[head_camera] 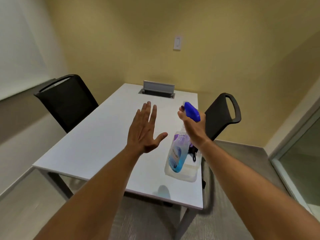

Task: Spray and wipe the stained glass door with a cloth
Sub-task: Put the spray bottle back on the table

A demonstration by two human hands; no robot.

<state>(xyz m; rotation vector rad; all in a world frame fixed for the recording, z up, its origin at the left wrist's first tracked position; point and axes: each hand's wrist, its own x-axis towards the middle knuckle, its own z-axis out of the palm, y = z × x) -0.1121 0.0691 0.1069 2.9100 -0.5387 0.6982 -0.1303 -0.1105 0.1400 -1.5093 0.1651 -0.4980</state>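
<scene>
The right hand (192,129) has its fingers wrapped round the neck of the spray bottle (178,153), lifted above a clear tray (183,175) on the surface (97,146). The left hand (144,130) hovers beside it, fingers spread, empty. The glass door (301,161) stands well right of the fingers. Purple cloth (178,138) sits behind the bottle; swinging away without it would probably leave nothing to wipe with.
</scene>
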